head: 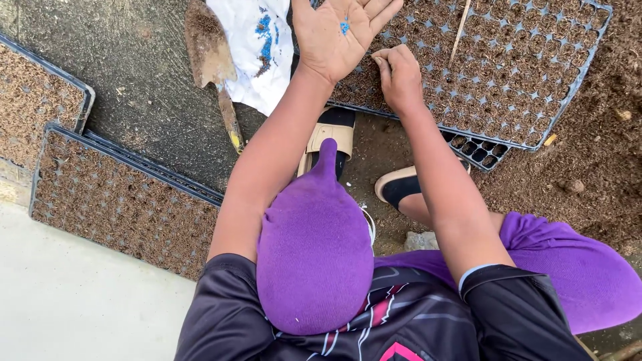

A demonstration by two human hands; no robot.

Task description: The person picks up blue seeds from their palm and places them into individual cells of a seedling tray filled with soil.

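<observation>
We start with the biggest thing, the black seed tray (535,100) full of brown soil. It lies flat on the ground in front of us, and its long side runs across, left to right. All the other things we place from this tray.

Two more seed trays (114,194) lie far off to its left. A white bag (251,60) with blue marks sits just at its left edge, and a rusty trowel (214,67) lies beside the bag, farther left. A thin stick (460,30) rests on top of the tray.

Our left hand (338,33) hangs over the tray's near left corner, open flat, palm up. A few tiny blue seeds (344,27) lie loose on the palm, not gripped.

Our right hand (400,77) is just beside it, lower, touching the tray's soil near the front edge. Its fingers are pinched together. We cannot tell if a seed is between them.

So the seeds sit just up and left of the right hand, very near it. The empty cells spread away to the right.
</observation>
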